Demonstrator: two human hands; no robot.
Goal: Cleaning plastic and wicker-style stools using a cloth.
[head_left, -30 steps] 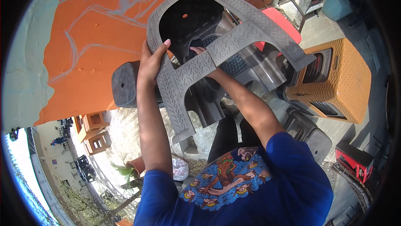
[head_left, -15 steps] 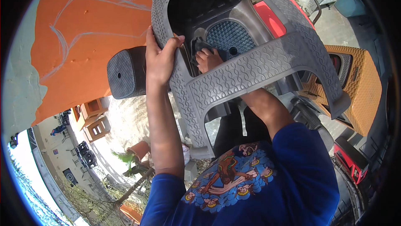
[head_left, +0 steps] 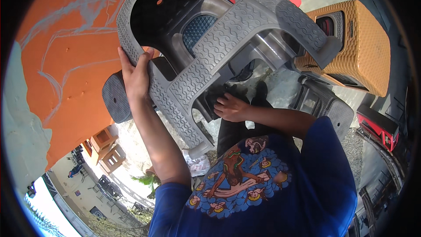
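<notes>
A grey plastic stool (head_left: 210,55) with a wavy relief pattern on its frame is held up tilted before me. A blue woven-textured panel (head_left: 198,31) shows through its opening. My left hand (head_left: 137,79) grips the left side of the frame, thumb over the inner edge. My right hand (head_left: 231,107) is below the crossbar, beside the inner side of the lower leg. Its fingers are curled on a dark cloth (head_left: 222,91), which blends into the shadow and my dark trousers.
An orange wall (head_left: 83,57) with grey streaks stands at left, with a dark stool (head_left: 117,99) before it. To the right are a tan woven-pattern stool (head_left: 370,48), another grey stool (head_left: 335,114) and a red-and-black box (head_left: 378,125). Small brown stools (head_left: 113,158) lie farther off.
My right hand has come out of the stool's opening with the cloth, down to the lower leg. The stool and my left hand have shifted left, and the stool is tilted more.
</notes>
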